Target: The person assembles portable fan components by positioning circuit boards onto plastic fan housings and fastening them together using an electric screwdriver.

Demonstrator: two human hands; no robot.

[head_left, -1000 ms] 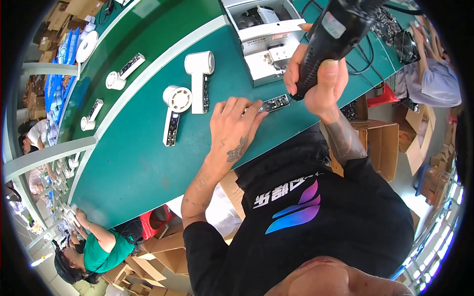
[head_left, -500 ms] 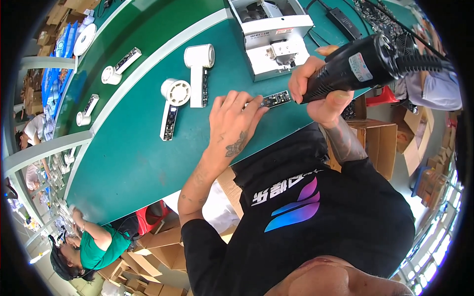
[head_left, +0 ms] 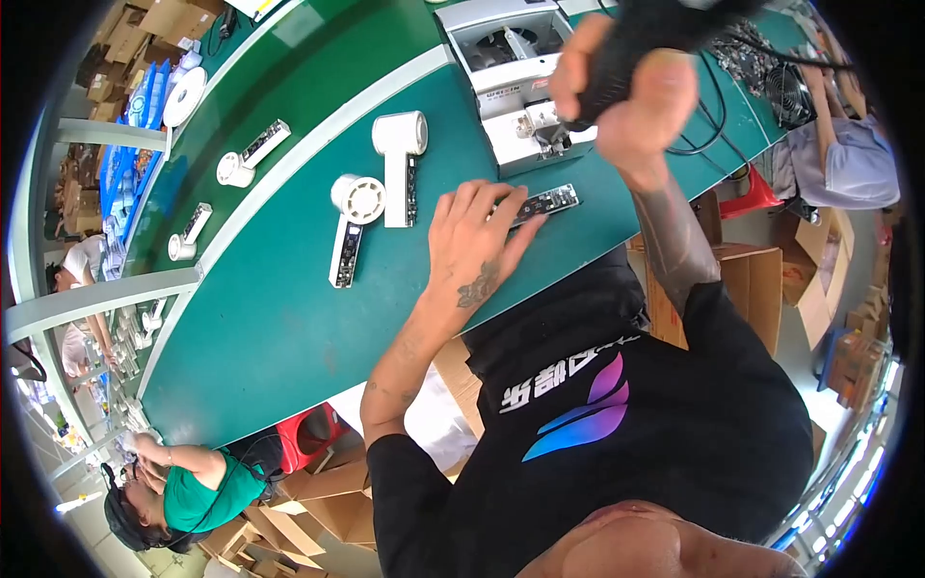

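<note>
My left hand [head_left: 470, 236] presses a handheld fan's handle against the green tabletop. The handle's bare circuit board [head_left: 551, 202] sticks out to the right of my fingers; its other end is hidden under my hand. My right hand [head_left: 655, 106], blurred by motion, grips a black electric screwdriver [head_left: 641, 43] above the front of a white screw feeder [head_left: 506, 96]. The screwdriver's tip does not show clearly. Left of my left hand lie two white handheld fans, one with a solid round head [head_left: 398, 135] and another with a vented head [head_left: 364, 200], both with circuit boards exposed.
Beyond a pale rail [head_left: 318, 120], more fan units [head_left: 236, 169] lie on a green belt. Cables [head_left: 718, 116] run behind the feeder to the right. Co-workers sit at the lower left, in a green shirt [head_left: 198, 491], and at the far right. Cardboard boxes [head_left: 752, 289] stand beside me.
My right hand has raised the screwdriver up and away from the circuit board to the screw feeder. The left hand stays on the fan handle. The whole view has shifted slightly.
</note>
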